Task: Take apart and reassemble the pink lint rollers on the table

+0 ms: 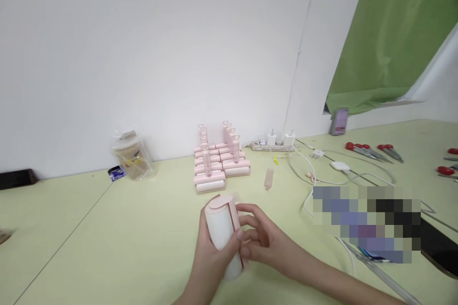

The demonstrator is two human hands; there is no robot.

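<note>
Both my hands hold one pink and white lint roller [221,227] low in the middle of the view, above the pale green table [107,248]. My left hand [209,257] wraps round the white roll from below, thumb across its front. My right hand [261,240] grips the pink cover at the roller's right side, fingers curled. A stack of several finished pink rollers [220,164] stands behind on the table, some with handles upright. A single pink handle [268,178] lies loose to the stack's right.
A clear bag of brown items [132,156] stands at the back left. A power strip with chargers [274,143] and white cables [322,171] lie back right. Red-handled scissors [375,151] lie further right. A green sheet [393,33] hangs on the wall.
</note>
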